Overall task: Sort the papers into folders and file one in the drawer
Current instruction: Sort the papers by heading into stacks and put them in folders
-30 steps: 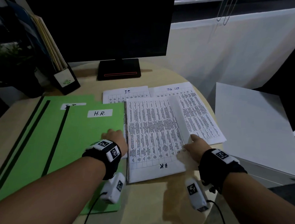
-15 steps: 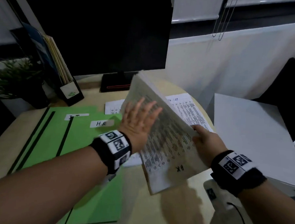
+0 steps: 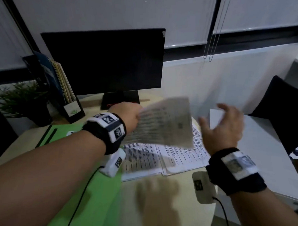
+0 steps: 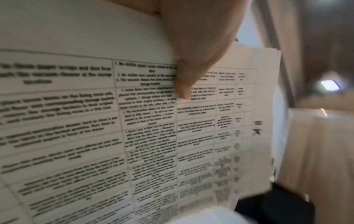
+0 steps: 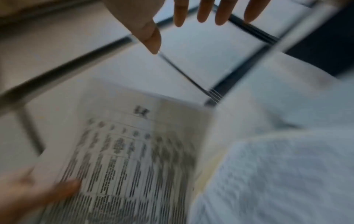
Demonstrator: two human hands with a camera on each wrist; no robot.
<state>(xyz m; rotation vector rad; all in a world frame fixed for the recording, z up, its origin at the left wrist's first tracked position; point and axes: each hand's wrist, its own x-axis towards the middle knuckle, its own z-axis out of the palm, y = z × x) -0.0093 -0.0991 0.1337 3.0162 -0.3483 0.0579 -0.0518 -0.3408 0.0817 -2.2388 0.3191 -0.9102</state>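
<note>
The thin sheaf of white printed table sheets is up in the air over the round pale wooden desk, pinched at its near edge by the left hand, thumb pressed on the print, probably so it can be swung across to the bright green card folders lying at the left. The right hand hovers just beside the sheaf, fingers spread and empty. Motion blur smears the heading, the left arm hides the folder labels, and no drawer shows
</note>
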